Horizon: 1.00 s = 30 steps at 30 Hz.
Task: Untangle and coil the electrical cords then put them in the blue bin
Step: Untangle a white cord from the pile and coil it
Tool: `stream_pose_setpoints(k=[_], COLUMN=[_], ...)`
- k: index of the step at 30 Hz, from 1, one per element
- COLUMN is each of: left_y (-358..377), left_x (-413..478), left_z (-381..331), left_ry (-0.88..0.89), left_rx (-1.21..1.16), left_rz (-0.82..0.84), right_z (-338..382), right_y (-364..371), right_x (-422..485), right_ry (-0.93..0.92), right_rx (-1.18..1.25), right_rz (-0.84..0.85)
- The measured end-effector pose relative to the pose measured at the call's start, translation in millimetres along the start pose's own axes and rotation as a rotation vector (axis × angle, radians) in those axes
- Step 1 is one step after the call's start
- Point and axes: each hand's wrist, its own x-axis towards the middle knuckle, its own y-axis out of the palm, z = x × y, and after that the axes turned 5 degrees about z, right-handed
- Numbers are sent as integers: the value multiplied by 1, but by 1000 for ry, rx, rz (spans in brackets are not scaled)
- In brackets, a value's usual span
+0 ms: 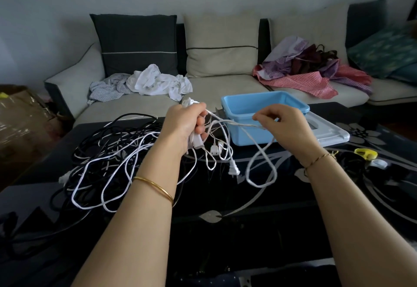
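My left hand grips a bundle of white cords above the table, with small plugs dangling below it. From that bundle a white cord runs right to my right hand, which pinches it, and a loop hangs beneath. A tangle of black and white cords lies on the table at the left. The blue bin stands on the table's far side, just behind both hands, and looks empty.
The black glass table has a silver flower pattern. A pale lid lies under the bin. Yellow scissors lie at the right. Behind stands a sofa with clothes piles; a cardboard box sits at the left.
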Motion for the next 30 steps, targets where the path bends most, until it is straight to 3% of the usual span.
stream_pose_setpoints(k=[7,11,13,16,19,22,27,30], left_y=[-2,2,3,6,7,7,4,-2], left_x=[1,-3,-4,-7,-9,-9,-6,-2], left_z=[-2,-4,-6,-9,-11,-13,-13,-12], left_ry=[-41,-76,-95,-120,-166,-204,-175,-151], left_rx=[-34,-79,-119,-198,-330,-461,-538,-580], left_rz=[50,127,167,231,302,356,269,159], right_z=[5,13,18,28,28,29,28,14], right_y=[24,39,40,46,52,58,58,48], right_x=[-3,-2,-2,-4,-4,-7,-11,-4], right_ry=[-29,-15,75,186,45,-37,107,332], right_rx=[-43,-287,-106,331,278,482,554,537], right_rz=[167,-54,-80,134,194,279,315,154])
